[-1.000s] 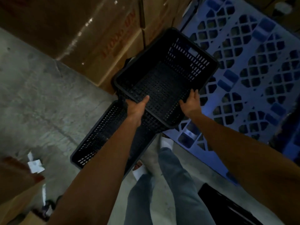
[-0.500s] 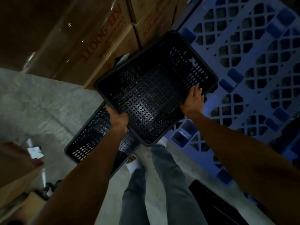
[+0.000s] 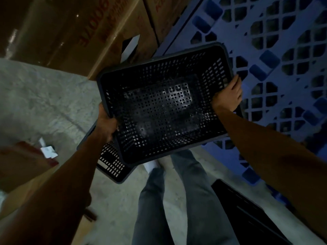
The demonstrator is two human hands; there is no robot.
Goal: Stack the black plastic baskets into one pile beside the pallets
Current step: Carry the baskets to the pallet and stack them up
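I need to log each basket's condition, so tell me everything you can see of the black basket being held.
The held basket is black, rectangular, seemingly plastic, with a solid rim and perforated walls and floor. It is empty, open side up, tilted, above another black basket on the concrete floor, beside the blue pallet. The left hand grips one rim edge and the right hand grips the opposite one. No damage shows in this dim light.

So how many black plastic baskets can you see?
3: one held black plastic basket in both hands, a second basket on the floor beneath it, a third basket at lower right. Others may be hidden.
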